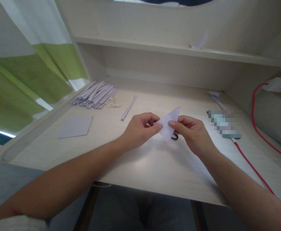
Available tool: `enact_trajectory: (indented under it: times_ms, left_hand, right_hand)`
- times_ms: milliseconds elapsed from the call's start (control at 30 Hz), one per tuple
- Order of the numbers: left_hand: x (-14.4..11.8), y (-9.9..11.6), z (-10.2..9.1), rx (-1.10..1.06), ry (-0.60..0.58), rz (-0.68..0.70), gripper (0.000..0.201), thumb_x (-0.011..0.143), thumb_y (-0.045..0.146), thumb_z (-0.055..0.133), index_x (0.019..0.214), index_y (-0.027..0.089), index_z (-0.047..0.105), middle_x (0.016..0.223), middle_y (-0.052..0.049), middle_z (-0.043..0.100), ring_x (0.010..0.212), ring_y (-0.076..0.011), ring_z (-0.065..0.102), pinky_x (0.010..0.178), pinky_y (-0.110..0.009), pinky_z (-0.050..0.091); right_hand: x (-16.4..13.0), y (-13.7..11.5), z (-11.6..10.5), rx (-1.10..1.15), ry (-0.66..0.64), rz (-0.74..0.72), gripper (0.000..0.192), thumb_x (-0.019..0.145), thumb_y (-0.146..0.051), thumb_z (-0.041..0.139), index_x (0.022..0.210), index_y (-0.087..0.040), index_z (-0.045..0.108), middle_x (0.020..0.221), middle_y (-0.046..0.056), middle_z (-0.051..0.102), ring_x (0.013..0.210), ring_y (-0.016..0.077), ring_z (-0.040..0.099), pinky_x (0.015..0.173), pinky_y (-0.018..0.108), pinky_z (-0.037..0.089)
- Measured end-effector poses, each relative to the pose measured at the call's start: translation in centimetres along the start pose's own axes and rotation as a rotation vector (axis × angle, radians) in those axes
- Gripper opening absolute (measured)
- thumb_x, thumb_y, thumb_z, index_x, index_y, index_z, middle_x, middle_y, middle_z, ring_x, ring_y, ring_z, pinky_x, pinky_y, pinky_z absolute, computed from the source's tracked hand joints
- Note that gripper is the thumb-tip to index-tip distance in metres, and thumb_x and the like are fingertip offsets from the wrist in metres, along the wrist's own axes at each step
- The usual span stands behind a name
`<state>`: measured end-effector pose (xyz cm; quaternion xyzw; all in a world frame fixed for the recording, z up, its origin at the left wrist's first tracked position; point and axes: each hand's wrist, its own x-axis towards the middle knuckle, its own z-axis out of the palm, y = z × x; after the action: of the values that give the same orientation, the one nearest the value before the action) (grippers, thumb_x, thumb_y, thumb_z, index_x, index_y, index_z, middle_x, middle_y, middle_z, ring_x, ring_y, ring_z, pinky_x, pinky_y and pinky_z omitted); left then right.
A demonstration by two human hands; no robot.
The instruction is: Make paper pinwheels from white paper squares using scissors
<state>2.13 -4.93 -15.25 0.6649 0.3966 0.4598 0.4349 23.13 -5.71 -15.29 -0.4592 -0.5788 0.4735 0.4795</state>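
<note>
A folded piece of white paper (168, 123), roughly triangular, is held above the desk between both hands. My left hand (144, 128) pinches its left corner with thumb and fingers. On the paper's right side, my right hand (188, 130) grips it, the thumb lying on its face. Just below the paper a small black curved object (175, 137) shows in part; the rest is hidden. A thin paper roll (129, 108) lies on the desk beyond my left hand. Farther left sits a flat stack of white paper (75, 127).
Many paper rolls (95, 94) are heaped at the back left, beside small pale bits (113, 102). A blurred-out phone-like device (224, 124) lies at right, near a red cord (253, 171). A shelf (140, 45) spans the back; a curtain (56, 64) hangs left.
</note>
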Motion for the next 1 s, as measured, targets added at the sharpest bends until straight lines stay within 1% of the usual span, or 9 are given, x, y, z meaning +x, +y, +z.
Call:
enact_trajectory:
  times_ms: [100, 200, 367, 533, 667, 767, 867, 933, 1000]
  left_hand:
    - [-0.04, 0.14, -0.1, 0.044, 0.016, -0.001, 0.021, 0.082, 0.037, 0.076, 0.087, 0.017, 0.078, 0.078, -0.004, 0.075, 0.066, -0.0136, 0.063, 0.057, -0.023, 0.048]
    - [-0.09, 0.19, -0.18, 0.06, 0.038, 0.01, 0.02, 0.086, 0.036, 0.072, 0.084, 0.017, 0.078, 0.075, -0.003, 0.074, 0.065, -0.0138, 0.063, 0.057, -0.024, 0.048]
    - [-0.21, 0.34, -0.3, 0.06, 0.048, 0.062, 0.019, 0.086, 0.035, 0.072, 0.081, 0.017, 0.076, 0.074, -0.003, 0.071, 0.067, -0.0138, 0.062, 0.061, -0.024, 0.05]
    - [-0.17, 0.34, -0.26, -0.031, 0.01, 0.071, 0.019, 0.089, 0.034, 0.07, 0.089, 0.016, 0.075, 0.076, -0.003, 0.072, 0.068, -0.0133, 0.063, 0.061, -0.023, 0.05]
    - [-0.1, 0.46, -0.22, -0.034, 0.021, 0.073, 0.019, 0.089, 0.032, 0.069, 0.08, 0.016, 0.072, 0.071, -0.002, 0.069, 0.064, -0.0125, 0.061, 0.057, -0.023, 0.048]
    - [-0.09, 0.6, -0.28, -0.012, 0.033, 0.07, 0.019, 0.089, 0.032, 0.068, 0.078, 0.017, 0.07, 0.07, -0.001, 0.068, 0.063, -0.0121, 0.06, 0.057, -0.022, 0.048]
    - [-0.08, 0.49, -0.35, 0.014, 0.053, 0.07, 0.021, 0.09, 0.032, 0.068, 0.076, 0.017, 0.069, 0.071, -0.001, 0.068, 0.065, -0.0123, 0.06, 0.058, -0.022, 0.049]
    - [-0.08, 0.2, -0.35, 0.006, 0.067, 0.07, 0.019, 0.089, 0.033, 0.071, 0.079, 0.017, 0.071, 0.072, -0.001, 0.067, 0.066, -0.0124, 0.061, 0.058, -0.022, 0.049]
    - [-0.09, -0.17, -0.31, -0.057, 0.068, 0.067, 0.019, 0.086, 0.034, 0.076, 0.092, 0.017, 0.073, 0.074, -0.001, 0.068, 0.066, -0.0127, 0.063, 0.06, -0.023, 0.051]
  right_hand:
    - [0.09, 0.15, -0.13, 0.092, 0.004, 0.002, 0.016, 0.084, -0.038, 0.085, 0.083, -0.023, 0.08, 0.079, 0.002, 0.073, 0.07, 0.0159, 0.062, 0.066, 0.03, 0.052]
    - [0.12, 0.28, -0.12, 0.103, -0.012, 0.004, 0.016, 0.085, -0.038, 0.084, 0.088, -0.023, 0.08, 0.086, 0.004, 0.075, 0.073, 0.0175, 0.065, 0.068, 0.033, 0.055]
    - [0.15, 0.39, -0.15, 0.083, -0.025, 0.014, 0.019, 0.086, -0.04, 0.083, 0.087, -0.021, 0.079, 0.084, 0.004, 0.074, 0.071, 0.0167, 0.064, 0.066, 0.031, 0.055]
    - [0.27, 0.41, -0.24, 0.163, -0.072, 0.066, 0.019, 0.086, -0.04, 0.083, 0.089, -0.021, 0.079, 0.084, 0.003, 0.073, 0.07, 0.0146, 0.064, 0.066, 0.028, 0.054]
    - [0.3, 0.47, -0.25, 0.104, -0.071, 0.055, 0.022, 0.086, -0.041, 0.083, 0.088, -0.019, 0.078, 0.08, 0.002, 0.073, 0.069, 0.0142, 0.065, 0.066, 0.027, 0.053]
    - [0.29, 0.52, -0.13, 0.055, -0.076, 0.041, 0.024, 0.088, -0.043, 0.081, 0.09, -0.019, 0.077, 0.077, 0.002, 0.073, 0.067, 0.0142, 0.065, 0.065, 0.027, 0.052]
    - [0.26, 0.45, -0.02, 0.045, -0.107, 0.064, 0.026, 0.091, -0.045, 0.077, 0.092, -0.019, 0.076, 0.074, 0.003, 0.073, 0.065, 0.0151, 0.066, 0.064, 0.028, 0.053]
    - [0.22, 0.25, 0.03, 0.086, -0.142, 0.095, 0.027, 0.093, -0.045, 0.075, 0.093, -0.018, 0.075, 0.073, 0.003, 0.073, 0.063, 0.0155, 0.067, 0.063, 0.029, 0.054]
    - [0.19, -0.06, 0.08, 0.162, -0.176, 0.139, 0.026, 0.093, -0.043, 0.075, 0.094, -0.018, 0.074, 0.071, 0.003, 0.073, 0.06, 0.0156, 0.066, 0.061, 0.029, 0.054]
